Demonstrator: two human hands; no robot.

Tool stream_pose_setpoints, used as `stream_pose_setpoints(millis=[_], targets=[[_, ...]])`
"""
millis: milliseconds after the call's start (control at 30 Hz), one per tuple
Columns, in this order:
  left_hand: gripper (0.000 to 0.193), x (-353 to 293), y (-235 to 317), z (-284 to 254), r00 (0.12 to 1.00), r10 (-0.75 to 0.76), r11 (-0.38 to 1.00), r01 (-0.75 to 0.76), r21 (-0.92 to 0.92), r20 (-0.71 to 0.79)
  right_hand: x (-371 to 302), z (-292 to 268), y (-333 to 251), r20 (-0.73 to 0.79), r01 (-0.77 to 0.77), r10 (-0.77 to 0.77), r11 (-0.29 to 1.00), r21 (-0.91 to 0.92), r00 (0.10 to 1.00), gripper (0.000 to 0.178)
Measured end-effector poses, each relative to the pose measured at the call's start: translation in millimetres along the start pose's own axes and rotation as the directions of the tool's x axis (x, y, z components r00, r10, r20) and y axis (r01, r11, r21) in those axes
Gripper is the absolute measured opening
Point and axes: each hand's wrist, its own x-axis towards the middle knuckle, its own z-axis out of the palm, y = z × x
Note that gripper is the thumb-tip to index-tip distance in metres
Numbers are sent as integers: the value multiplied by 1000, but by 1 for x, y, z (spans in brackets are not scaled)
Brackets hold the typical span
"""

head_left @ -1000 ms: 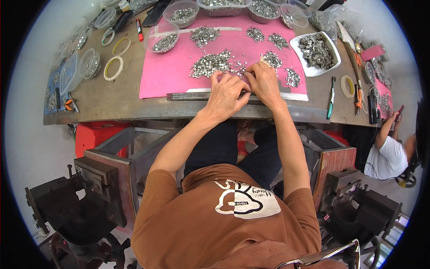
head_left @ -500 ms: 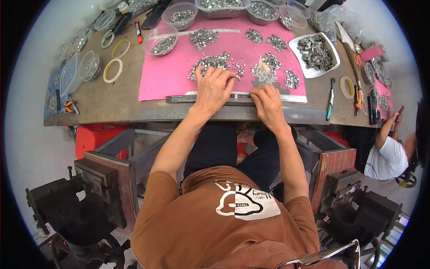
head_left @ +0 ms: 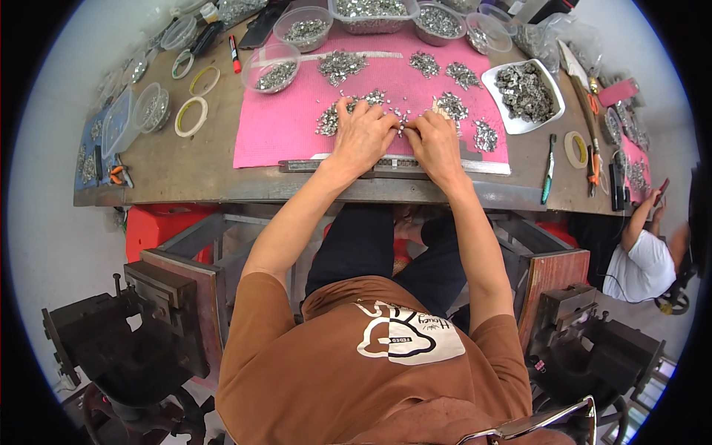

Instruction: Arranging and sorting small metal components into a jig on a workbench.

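Observation:
My left hand (head_left: pixel 363 135) and my right hand (head_left: pixel 437 145) nearly meet over the pink mat (head_left: pixel 259 133), fingertips bent together in pinches. A tiny silvery bit shows between the fingertips, too small to make out. Under and beside my left hand lies a pile of small shiny metal pieces (head_left: pixel 328 121), partly hidden by the fingers. Just in front of me, a long metal strip (head_left: pixel 297 165) with a row of small pieces along it lies on the mat's near edge, below both hands. A further metal pile (head_left: pixel 452 106) is by my right hand.
Clear tubs of metal pieces (head_left: pixel 374 24) stand at the back. At right are a white dish (head_left: pixel 558 104) of darker pieces, a toothbrush (head_left: pixel 549 170) and a tape roll (head_left: pixel 575 148). More tape rolls (head_left: pixel 191 117) lie left. Another person (head_left: pixel 641 267) sits at far right.
My right hand has moved up and left from the metal strip toward my left hand. My left hand has shifted slightly right, and the fingertips now almost touch.

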Motion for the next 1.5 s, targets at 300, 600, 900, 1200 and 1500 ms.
stream_pose_setpoints(millis=[300,600,900,1200,1500], targets=[[10,0,-2,-2,999,-20,997,24,-74,44,-3,-12,6,17,39,-40,999,21,999,8],[9,-1,-3,-6,998,-10,995,16,-101,61,-36,-54,-7,95,79,-84,995,61,992,14],[12,-3,-4,-5,998,-29,998,32,-50,64,-38,-55,-6,117,82,-94,991,109,989,12],[10,-4,7,-6,999,-26,998,27,-50,21,0,-13,27,-8,-31,31,999,-25,999,11],[9,-16,52,0,994,39,955,-66,-290,-99,2,-10,29,-3,29,-30,991,-130,1000,10]])
